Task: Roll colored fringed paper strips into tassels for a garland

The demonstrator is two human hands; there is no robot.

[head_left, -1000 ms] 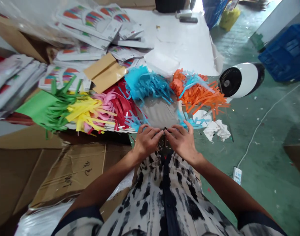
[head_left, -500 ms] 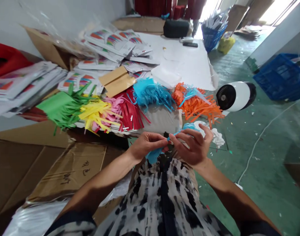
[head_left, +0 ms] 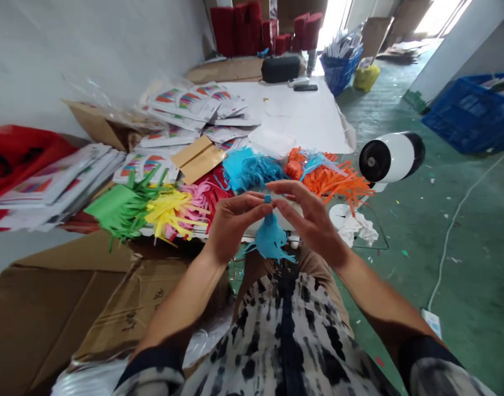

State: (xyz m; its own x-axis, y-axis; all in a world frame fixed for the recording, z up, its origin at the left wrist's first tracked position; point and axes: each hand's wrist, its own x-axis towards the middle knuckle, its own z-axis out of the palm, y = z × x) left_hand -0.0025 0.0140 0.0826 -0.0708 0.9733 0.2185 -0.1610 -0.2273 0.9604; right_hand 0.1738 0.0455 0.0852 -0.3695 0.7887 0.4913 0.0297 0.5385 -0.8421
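A blue paper tassel (head_left: pixel 271 240) hangs in front of me, with its fringe down and a small folded loop (head_left: pixel 267 198) at its top. My left hand (head_left: pixel 234 223) pinches the tassel just below the loop, thumb against fingers. From the other side, my right hand (head_left: pixel 312 221) has its thumb and fingertips at the tassel's neck, its upper fingers stretched over the loop. Beyond my hands, a fringed blue paper bundle (head_left: pixel 252 168) lies on the table. Orange fringed paper (head_left: pixel 328 179) with pale blue strips on it is just right of that.
Green (head_left: pixel 120 206), yellow (head_left: pixel 169 212) and pink fringed paper (head_left: pixel 198 198) line the table's near edge. Printed packets (head_left: pixel 190 104) are heaped behind. Cardboard boxes (head_left: pixel 124 308) stand at lower left. A white fan (head_left: pixel 394 157) and blue crate (head_left: pixel 470 113) are on the right.
Both hands have risen and moved forward with the blue tassel, which now hangs upright in plain view. A folded loop shows at its top where a strip was stretched between my fingers.
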